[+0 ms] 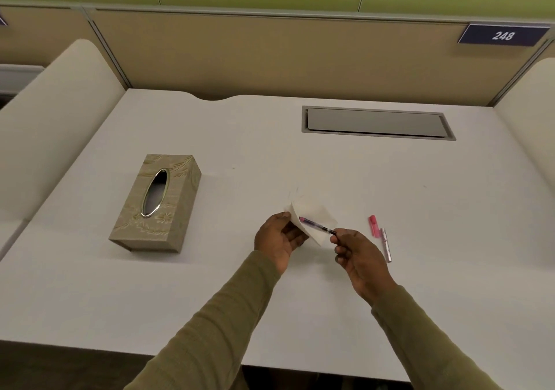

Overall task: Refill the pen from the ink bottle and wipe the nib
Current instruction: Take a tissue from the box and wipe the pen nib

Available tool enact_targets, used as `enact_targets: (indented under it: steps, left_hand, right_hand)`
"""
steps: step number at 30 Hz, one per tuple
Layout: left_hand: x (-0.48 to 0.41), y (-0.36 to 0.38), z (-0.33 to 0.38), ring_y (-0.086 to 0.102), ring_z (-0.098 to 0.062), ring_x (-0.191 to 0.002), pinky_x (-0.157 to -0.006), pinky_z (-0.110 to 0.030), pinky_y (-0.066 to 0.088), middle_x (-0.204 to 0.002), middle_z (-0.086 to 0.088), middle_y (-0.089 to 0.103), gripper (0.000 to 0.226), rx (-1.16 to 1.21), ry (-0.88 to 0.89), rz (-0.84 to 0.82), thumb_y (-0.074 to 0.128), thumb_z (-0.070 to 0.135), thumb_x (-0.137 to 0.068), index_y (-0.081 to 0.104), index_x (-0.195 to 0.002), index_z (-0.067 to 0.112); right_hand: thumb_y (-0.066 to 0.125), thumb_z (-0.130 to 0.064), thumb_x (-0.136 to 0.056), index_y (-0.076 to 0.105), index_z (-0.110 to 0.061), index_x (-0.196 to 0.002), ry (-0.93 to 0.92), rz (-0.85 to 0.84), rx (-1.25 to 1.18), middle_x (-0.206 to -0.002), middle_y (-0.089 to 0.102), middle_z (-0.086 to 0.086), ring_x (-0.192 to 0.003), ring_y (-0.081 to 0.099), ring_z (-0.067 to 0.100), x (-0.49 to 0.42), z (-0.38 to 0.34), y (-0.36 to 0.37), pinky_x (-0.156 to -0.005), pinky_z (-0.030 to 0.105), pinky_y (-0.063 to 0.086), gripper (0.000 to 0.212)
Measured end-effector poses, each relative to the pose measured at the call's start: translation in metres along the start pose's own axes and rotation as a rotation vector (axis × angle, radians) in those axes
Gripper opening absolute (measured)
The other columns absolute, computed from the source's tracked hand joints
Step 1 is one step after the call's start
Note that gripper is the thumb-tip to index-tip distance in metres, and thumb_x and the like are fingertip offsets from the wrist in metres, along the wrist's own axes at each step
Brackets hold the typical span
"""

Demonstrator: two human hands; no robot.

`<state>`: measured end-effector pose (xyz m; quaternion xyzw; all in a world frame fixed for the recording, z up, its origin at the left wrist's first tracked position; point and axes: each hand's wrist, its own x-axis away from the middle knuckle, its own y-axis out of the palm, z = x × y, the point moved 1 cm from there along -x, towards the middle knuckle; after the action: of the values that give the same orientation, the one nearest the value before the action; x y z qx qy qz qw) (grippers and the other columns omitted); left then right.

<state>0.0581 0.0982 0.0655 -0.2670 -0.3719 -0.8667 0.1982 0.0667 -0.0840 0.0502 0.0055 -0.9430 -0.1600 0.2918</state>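
Note:
My left hand (277, 236) holds a white tissue (315, 215) just above the desk, near its middle. My right hand (357, 254) pinches the rear end of a thin pen part (316, 225) with a purple body. Its pink front end touches the tissue near my left thumb. On the desk to the right of my right hand lie a pink cap (373, 225) and a silvery pen barrel (386, 245). No ink bottle is in view.
A beige tissue box (156, 206) with an oval slot lies on the white desk (270, 155) to the left. A grey cable hatch (377, 123) is set into the desk at the back right. Padded partitions close in both sides.

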Motion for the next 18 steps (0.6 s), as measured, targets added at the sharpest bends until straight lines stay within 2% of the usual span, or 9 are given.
enact_targets:
  steps: [3,7,9,12,14,18]
  left_hand:
    - [0.003,0.000,-0.001,0.072,-0.025,-0.079,-0.064,-0.033,0.059,-0.094,-0.016,0.072,0.018,0.059,-0.015,-0.078,0.051,-0.001,-0.094,0.065,-0.104,0.002]
    - [0.005,0.002,-0.002,0.073,-0.024,-0.088,-0.072,-0.032,0.060,-0.105,-0.015,0.071,0.024,0.008,0.029,-0.136,0.055,-0.004,-0.093,0.062,-0.115,0.001]
    - [0.006,0.004,-0.001,0.074,-0.024,-0.089,-0.082,-0.036,0.059,-0.106,-0.013,0.072,0.022,-0.029,0.056,-0.134,0.058,-0.003,-0.093,0.063,-0.113,0.003]
    - [0.007,0.006,0.000,0.076,-0.021,-0.076,-0.095,-0.047,0.045,-0.090,-0.007,0.077,0.014,-0.062,0.085,-0.107,0.059,-0.003,-0.092,0.065,-0.101,0.006]
    - [0.009,0.008,0.002,0.076,-0.021,-0.073,-0.096,-0.050,0.042,-0.083,-0.004,0.078,0.012,-0.097,0.091,-0.113,0.061,-0.002,-0.091,0.066,-0.098,0.006]
    - [0.012,0.010,0.005,0.076,-0.023,-0.075,-0.090,-0.047,0.044,-0.085,-0.006,0.078,0.010,-0.151,0.103,-0.122,0.064,-0.001,-0.089,0.068,-0.097,0.005]
  right_hand:
    - [0.060,-0.010,-0.098,0.071,-0.010,-0.101,-0.099,0.041,0.112,-0.087,0.072,0.007,-0.070,0.054,0.016,0.005,-0.003,0.003,-0.064,0.030,0.044,0.011]
    - [0.062,-0.011,-0.095,0.072,-0.012,-0.099,-0.240,0.119,0.304,-0.086,0.076,0.005,-0.071,0.058,0.015,0.011,-0.003,0.009,-0.063,0.031,0.047,0.010]
    - [0.063,-0.013,-0.096,0.071,-0.017,-0.098,-0.298,0.134,0.398,-0.085,0.077,0.001,-0.069,0.061,0.010,0.014,-0.002,0.011,-0.064,0.028,0.048,0.010]
    - [0.066,-0.019,-0.095,0.070,-0.028,-0.097,-0.404,0.114,0.551,-0.083,0.075,-0.002,-0.069,0.063,0.014,0.020,0.000,0.012,-0.065,0.024,0.051,0.010]
    - [0.070,-0.023,-0.092,0.069,-0.031,-0.094,-0.490,0.105,0.675,-0.080,0.073,-0.005,-0.070,0.063,0.017,0.024,0.000,0.013,-0.063,0.019,0.051,0.008]
    - [0.071,-0.024,-0.092,0.068,-0.030,-0.089,-0.557,0.110,0.759,-0.078,0.074,-0.010,-0.072,0.067,0.008,0.029,-0.005,0.014,-0.064,0.016,0.050,0.007]
